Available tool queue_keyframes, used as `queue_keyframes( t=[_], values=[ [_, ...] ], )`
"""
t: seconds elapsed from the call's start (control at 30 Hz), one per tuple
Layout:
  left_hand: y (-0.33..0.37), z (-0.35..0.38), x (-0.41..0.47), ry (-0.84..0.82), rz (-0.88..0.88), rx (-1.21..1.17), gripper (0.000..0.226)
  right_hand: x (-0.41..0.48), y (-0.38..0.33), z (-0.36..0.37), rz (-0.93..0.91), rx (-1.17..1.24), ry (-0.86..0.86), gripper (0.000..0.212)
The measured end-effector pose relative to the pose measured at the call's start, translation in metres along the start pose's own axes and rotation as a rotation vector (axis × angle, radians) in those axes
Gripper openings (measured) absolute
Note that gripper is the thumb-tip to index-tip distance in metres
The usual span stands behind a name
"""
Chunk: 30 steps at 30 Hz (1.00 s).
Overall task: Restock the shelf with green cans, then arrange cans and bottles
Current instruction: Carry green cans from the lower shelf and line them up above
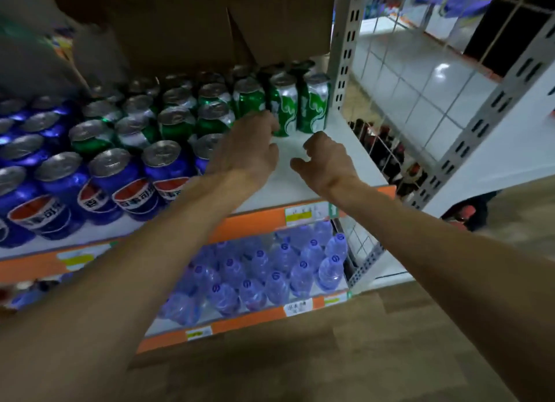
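My left hand (247, 145) is out over the shelf (303, 176), back towards the head camera. Its bent fingers reach the near side of a front green can (283, 110). I cannot tell from here whether they pinch the can or only touch it. My right hand (326, 158) hangs just beside the left above bare shelf, fingers loosely curled with nothing in them.

That can stands upright next to another green can (312, 107), which sits against the shelf's right post. Behind and to the left, the green cans (180, 122) stand in rows running back under a cardboard box (195, 20). The blue cans (120, 179) fill the left and front of the same shelf. The bottles (270, 269) are one shelf down, packed close, some leaning.

I judge the restocking well along but not finished. The green rows stop short at the right, and the front right corner of the shelf, under my hands, is still bare. More green cans belong there. Squaring up the cans and the leaning bottles looks still to be done.
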<state>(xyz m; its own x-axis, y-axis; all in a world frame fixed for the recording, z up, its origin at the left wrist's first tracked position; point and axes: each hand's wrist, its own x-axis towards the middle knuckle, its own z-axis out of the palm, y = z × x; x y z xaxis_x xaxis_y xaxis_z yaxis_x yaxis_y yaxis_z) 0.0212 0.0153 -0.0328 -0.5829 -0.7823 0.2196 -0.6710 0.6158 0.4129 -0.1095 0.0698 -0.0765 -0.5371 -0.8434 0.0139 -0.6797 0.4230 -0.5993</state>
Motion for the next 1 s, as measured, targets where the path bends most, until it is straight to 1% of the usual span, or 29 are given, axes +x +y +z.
queue_keyframes(
  t=[0.07,0.13,0.17,0.2,0.27,0.3,0.33,0.43,0.5,0.57,0.67,0.7,0.8,0.87,1.0],
  values=[
    [-0.005,-0.016,0.016,0.081,0.040,0.037,0.027,0.011,0.000,0.003,-0.027,0.014,0.025,0.045],
    [-0.015,-0.036,0.039,0.102,0.029,0.114,0.024,0.023,0.000,0.000,-0.051,0.006,0.059,0.043],
    [-0.022,-0.046,0.051,0.058,-0.033,0.164,0.023,0.030,0.000,-0.003,-0.050,0.004,0.075,0.043],
    [-0.030,-0.055,0.060,-0.016,-0.126,0.216,0.027,0.038,-0.003,-0.006,-0.041,0.004,0.095,0.044],
    [-0.046,-0.062,0.073,-0.196,-0.304,0.296,0.042,0.056,-0.004,-0.013,-0.001,0.023,0.141,0.048],
    [-0.050,-0.062,0.076,-0.258,-0.337,0.328,0.048,0.065,-0.002,-0.016,0.026,0.042,0.167,0.049],
    [-0.053,-0.058,0.078,-0.284,-0.343,0.355,0.054,0.073,0.000,-0.018,0.049,0.055,0.198,0.049],
    [-0.062,-0.047,0.081,-0.262,-0.367,0.399,0.072,0.094,0.012,-0.019,0.095,0.097,0.252,0.047],
    [-0.063,-0.041,0.079,-0.245,-0.370,0.400,0.075,0.103,0.020,-0.016,0.110,0.155,0.229,0.054],
    [-0.070,-0.037,0.081,-0.226,-0.365,0.323,0.074,0.111,0.024,-0.011,0.106,0.239,0.207,0.061],
    [-0.073,-0.034,0.078,-0.177,-0.344,0.222,0.090,0.119,0.022,-0.007,0.080,0.341,0.189,0.062],
    [-0.076,-0.033,0.079,-0.152,-0.327,0.207,0.091,0.123,0.019,-0.007,0.073,0.374,0.186,0.063],
    [-0.068,-0.035,0.076,-0.145,-0.286,0.154,0.068,0.130,0.012,-0.013,0.050,0.399,0.148,0.069],
    [-0.062,-0.040,0.077,-0.113,-0.258,0.117,0.062,0.130,0.009,-0.015,0.042,0.402,0.150,0.064],
    [-0.046,-0.048,0.079,-0.013,-0.174,0.066,0.055,0.107,0.011,-0.012,0.033,0.414,0.230,0.053]
  ],
)
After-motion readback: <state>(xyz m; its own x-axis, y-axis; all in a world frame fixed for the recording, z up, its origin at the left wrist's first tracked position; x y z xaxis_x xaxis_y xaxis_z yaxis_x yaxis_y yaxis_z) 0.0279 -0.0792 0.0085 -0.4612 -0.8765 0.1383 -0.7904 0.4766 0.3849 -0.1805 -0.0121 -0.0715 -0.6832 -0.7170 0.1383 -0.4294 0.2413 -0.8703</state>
